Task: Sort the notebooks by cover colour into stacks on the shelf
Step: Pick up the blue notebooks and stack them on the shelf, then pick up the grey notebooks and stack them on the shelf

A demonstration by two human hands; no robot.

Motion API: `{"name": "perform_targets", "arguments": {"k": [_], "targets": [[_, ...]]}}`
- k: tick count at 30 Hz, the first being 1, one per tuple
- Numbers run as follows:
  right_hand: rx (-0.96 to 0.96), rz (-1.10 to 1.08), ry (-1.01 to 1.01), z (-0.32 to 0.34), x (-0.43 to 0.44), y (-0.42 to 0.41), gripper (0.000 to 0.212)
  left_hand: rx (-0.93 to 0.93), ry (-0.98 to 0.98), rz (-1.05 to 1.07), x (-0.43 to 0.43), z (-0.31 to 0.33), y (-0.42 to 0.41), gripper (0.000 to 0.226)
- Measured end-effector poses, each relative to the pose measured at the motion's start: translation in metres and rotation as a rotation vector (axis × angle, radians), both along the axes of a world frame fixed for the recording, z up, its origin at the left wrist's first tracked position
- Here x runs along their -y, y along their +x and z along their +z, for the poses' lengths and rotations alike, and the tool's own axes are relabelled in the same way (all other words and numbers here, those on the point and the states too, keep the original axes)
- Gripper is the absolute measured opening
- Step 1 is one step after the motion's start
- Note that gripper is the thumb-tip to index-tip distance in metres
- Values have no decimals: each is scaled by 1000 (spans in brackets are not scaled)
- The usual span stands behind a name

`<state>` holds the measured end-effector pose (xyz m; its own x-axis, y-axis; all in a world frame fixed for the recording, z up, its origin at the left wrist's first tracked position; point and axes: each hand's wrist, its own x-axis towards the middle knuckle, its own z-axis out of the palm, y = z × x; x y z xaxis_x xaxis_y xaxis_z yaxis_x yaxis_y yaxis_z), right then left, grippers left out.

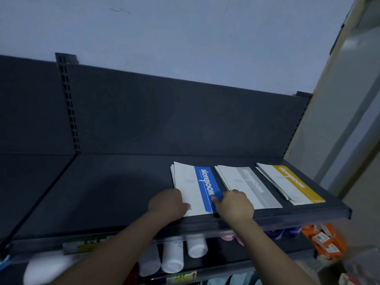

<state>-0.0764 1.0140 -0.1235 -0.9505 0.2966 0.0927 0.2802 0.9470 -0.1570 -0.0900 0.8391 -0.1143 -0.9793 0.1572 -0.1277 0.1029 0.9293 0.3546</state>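
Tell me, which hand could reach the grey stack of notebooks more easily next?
Right. The right hand sits at the blue stack's right edge, directly beside the grey stack. The left hand is on the blue stack's left side and would probably have to cross over.

Three notebook stacks lie flat, side by side, on the right half of the dark shelf [102, 192], with their near ends close to its front edge. The blue stack [203, 182] is leftmost, the grey stack [253, 188] is in the middle, and the yellow stack [292, 182] sits near the shelf's right end. Each top cover is white, with a coloured band down its right side bearing "NOTEBOOK" in white letters. Narrow strips of shelf separate the stacks, so none touch. All three sit at a similar slant, far ends toward the left. At the far corners the lower notebooks peek out, slightly fanned.
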Motion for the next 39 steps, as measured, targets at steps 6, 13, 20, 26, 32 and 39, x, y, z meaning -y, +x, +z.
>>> {"name": "perform_targets", "arguments": {"k": [6, 13, 20, 26, 32, 39], "targets": [[-105, 112, 28, 8, 12, -5, 33, -59, -72, -5, 10, 0, 4, 39], [-172, 409, 68, 18, 72, -32, 39, -303, -278, 136, 99, 17, 12, 40], [-177, 745, 128, 29, 193, -37, 34, -345, -516, 349, 222, 38, 54, 37], [-171, 983, 149, 44, 319, -20, 37, -322, -611, 532, 327, 48, 96, 39], [-162, 1088, 140, 52, 438, 0, 42, -287, -647, 643, 433, 52, 134, 38], [-165, 1134, 136, 56, 562, 17, 44, -274, -665, 696, 549, 59, 159, 38]]}}
